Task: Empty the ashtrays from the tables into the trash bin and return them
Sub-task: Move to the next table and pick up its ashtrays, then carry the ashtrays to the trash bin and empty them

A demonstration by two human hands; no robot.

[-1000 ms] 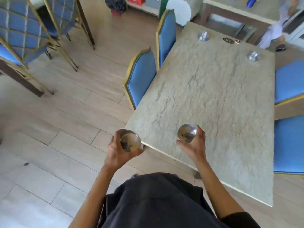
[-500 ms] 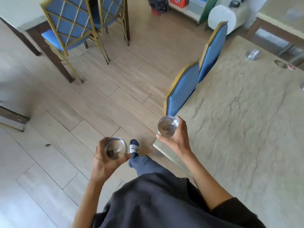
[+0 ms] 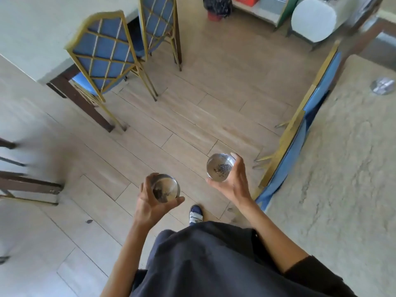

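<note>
My left hand holds a round shiny metal ashtray with dark ash inside, over the floor. My right hand holds a second metal ashtray with grey ash, a little higher and to the right. Both are held level at waist height. A red trash bin with a black bag stands at the far top of the view, across the wooden floor. Another metal ashtray sits on the stone-top table at my right.
Two blue chairs with gold frames stand along the table's left edge. Two lattice-backed blue chairs and another table are at the upper left. A white round appliance and shelves are at the top right. Open wooden floor lies ahead.
I have turned left and stepped away from the stone table. Both hands, each still holding an ashtray, are now over the floor, and the trash bin is more centred ahead.
</note>
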